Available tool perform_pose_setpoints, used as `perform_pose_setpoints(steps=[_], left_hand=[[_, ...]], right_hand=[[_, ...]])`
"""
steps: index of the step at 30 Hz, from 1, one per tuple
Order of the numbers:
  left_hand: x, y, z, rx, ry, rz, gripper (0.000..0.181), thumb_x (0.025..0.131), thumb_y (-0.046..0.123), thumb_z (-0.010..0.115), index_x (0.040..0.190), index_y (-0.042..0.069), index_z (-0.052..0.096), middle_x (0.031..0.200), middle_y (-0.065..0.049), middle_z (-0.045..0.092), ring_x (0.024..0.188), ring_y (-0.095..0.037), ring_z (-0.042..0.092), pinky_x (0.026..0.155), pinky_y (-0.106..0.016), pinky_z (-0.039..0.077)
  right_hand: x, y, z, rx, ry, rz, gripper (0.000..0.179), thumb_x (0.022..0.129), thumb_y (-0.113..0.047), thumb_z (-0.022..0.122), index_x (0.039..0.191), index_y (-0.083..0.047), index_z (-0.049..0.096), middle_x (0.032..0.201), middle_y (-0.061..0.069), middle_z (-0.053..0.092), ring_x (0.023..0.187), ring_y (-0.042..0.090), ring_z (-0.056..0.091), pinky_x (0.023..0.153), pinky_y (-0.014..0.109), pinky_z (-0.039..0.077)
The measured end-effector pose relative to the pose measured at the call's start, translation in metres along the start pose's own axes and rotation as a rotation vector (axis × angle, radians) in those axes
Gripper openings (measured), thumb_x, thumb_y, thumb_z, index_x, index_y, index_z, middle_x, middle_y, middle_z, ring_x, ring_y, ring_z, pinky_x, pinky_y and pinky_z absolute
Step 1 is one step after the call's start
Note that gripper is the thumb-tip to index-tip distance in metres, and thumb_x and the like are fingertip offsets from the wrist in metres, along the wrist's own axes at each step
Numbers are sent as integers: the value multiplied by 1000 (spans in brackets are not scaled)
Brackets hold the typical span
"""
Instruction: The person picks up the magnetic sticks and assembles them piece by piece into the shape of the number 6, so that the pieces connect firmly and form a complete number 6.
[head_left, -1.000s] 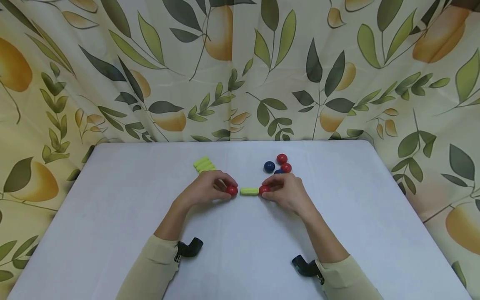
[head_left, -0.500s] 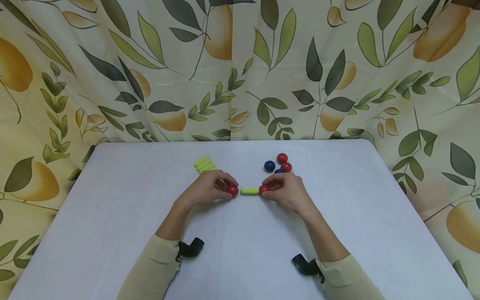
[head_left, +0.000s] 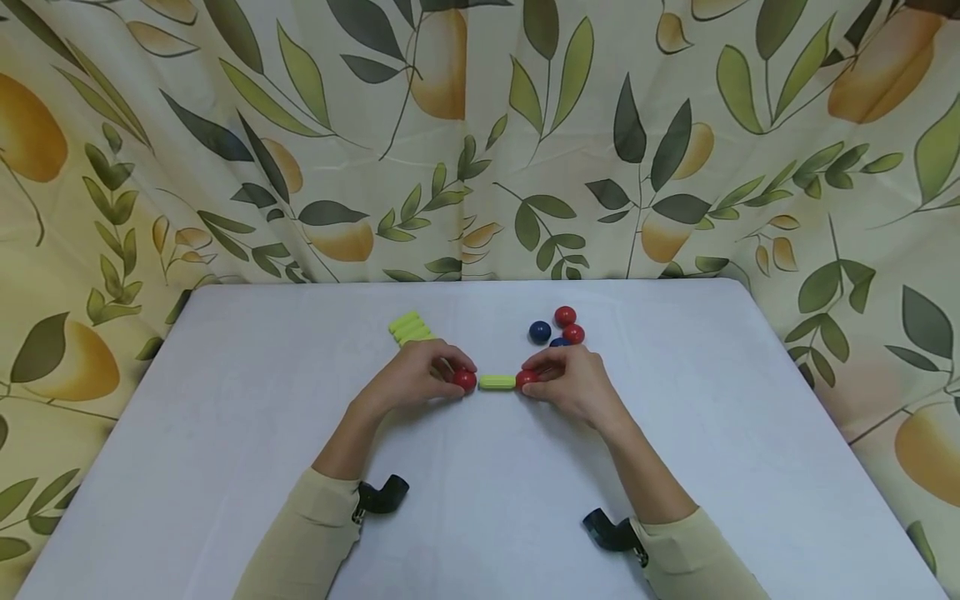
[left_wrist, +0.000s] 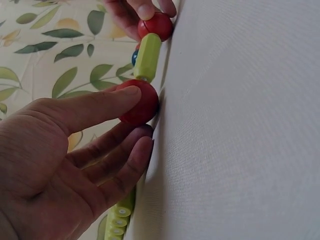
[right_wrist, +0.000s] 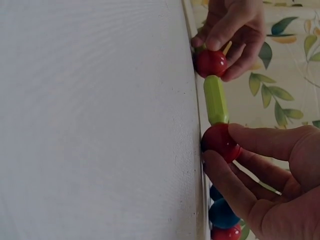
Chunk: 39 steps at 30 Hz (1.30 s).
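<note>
rod [head_left: 497, 382]: light green, lying between the left hand [head_left: 423, 372] and right hand [head_left: 572, 382]
left hand: pinches a red ball [left_wrist: 141, 106], just beside the rod's near end
right hand: pinches a second red ball [right_wrist: 220, 142], touching the rod's other end
rod ends: one looks joined, the other seemingly not yet
spare rods [head_left: 410, 327]: beyond the left hand, side by side, no ball seen attached
loose balls [head_left: 566, 317]: red and blue, beyond the right hand, unjoined
</note>
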<state>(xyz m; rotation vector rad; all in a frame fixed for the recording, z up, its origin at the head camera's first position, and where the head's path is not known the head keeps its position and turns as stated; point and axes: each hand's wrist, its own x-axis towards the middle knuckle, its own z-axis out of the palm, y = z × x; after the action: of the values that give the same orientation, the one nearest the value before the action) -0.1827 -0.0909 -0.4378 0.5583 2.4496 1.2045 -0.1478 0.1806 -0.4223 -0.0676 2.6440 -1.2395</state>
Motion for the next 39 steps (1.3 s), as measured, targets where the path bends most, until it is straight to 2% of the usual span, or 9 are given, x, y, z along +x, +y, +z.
perform_pose_setpoints(steps=[11,39], left_hand=[[-1,1,1,-5,-5,12,30,86,9,85,112,22,78,108,1,70,98,-19,66,88,-34,58],[-1,0,1,-16,-2,-6,30,86,10,85,112,23,79,109,2,70,99,-19,65,88,-33,58]], right_hand=[[0,-1,3,16,12,-5,25,85,-14,87,108,-11,79,93,4,78,85,17,71,74,31,56],[0,-1,3,7,14,3,26,86,-14,86,111,-12,79,96,4,78,90,20,70,75,30,56]])
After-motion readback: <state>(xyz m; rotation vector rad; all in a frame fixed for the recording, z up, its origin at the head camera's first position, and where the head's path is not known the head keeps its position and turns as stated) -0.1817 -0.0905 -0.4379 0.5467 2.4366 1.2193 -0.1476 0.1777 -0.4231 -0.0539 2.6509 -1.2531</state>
